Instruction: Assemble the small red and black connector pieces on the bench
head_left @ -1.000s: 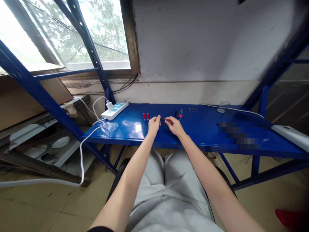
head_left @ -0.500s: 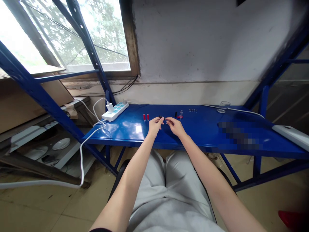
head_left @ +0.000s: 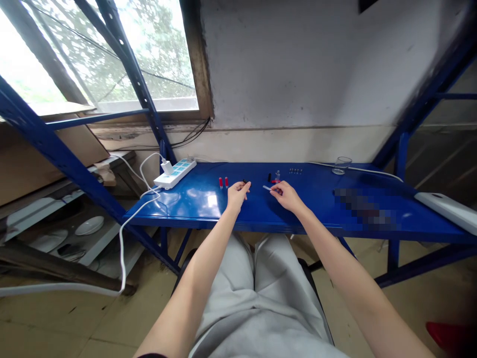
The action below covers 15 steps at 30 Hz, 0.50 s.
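My left hand (head_left: 237,191) rests on the blue table (head_left: 305,209) with its fingers loosely curled; a tiny black piece (head_left: 245,181) lies just past its fingertips. My right hand (head_left: 286,194) pinches a thin pale rod (head_left: 267,188) that sticks out to the left. Two small red caps (head_left: 223,182) stand left of the left hand. Beyond the right hand are a small black part (head_left: 269,176), a small clear piece with a red part (head_left: 277,177), and a row of tiny dark pieces (head_left: 295,171).
A white power strip (head_left: 175,173) with a plugged charger and white cable sits at the table's left rear. A glass (head_left: 341,165) stands at the right rear, a white flat object (head_left: 447,208) at the far right. Blue rack posts flank the table; shelves with dishes lie left.
My hands have drawn apart. The right hand moved right with a thin pale rod, and the small black piece that both hands held together now lies by the left fingertips.
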### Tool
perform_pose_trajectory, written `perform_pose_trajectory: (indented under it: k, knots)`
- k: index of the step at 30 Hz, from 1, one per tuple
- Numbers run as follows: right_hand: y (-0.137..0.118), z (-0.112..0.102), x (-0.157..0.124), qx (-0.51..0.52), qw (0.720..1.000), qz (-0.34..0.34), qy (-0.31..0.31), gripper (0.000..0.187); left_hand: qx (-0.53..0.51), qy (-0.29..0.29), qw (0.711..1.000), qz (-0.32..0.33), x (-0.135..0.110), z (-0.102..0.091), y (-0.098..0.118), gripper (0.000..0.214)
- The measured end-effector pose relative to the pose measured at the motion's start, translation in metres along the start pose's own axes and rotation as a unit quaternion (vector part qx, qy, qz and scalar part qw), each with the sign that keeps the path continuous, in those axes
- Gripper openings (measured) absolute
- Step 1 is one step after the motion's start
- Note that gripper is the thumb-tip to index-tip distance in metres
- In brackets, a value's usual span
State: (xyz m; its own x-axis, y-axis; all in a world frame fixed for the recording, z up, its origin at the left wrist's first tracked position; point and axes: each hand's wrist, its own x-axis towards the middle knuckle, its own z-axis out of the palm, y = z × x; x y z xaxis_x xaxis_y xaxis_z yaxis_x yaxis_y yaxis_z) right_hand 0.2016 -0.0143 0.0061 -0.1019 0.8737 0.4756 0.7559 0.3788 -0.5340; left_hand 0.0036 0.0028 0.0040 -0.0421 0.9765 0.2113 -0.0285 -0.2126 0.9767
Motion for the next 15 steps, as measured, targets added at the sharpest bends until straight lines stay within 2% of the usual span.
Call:
perform_pose_trajectory:
  k: [3, 6, 10, 15]
  knots:
    - [0.014, -0.015, -0.002, -0.013, 0.997, 0.077, 0.007, 0.014, 0.038, -0.032, 0.999, 0.000, 0.004, 0.004, -0.005, 0.038]
    - [0.023, -0.019, 0.000, 0.006, 0.991, 0.135, 0.002, 0.013, 0.113, -0.057, 0.991, 0.030, 0.011, 0.013, -0.007, 0.034]
    - [0.032, -0.012, 0.010, 0.012, 0.987, 0.162, 0.009, 0.010, 0.217, -0.074, 0.971, 0.062, 0.025, 0.033, -0.003, 0.026]
    - [0.035, 0.000, 0.026, -0.008, 0.984, 0.179, 0.017, 0.008, 0.285, -0.074, 0.955, 0.045, 0.042, 0.060, 0.000, 0.015]
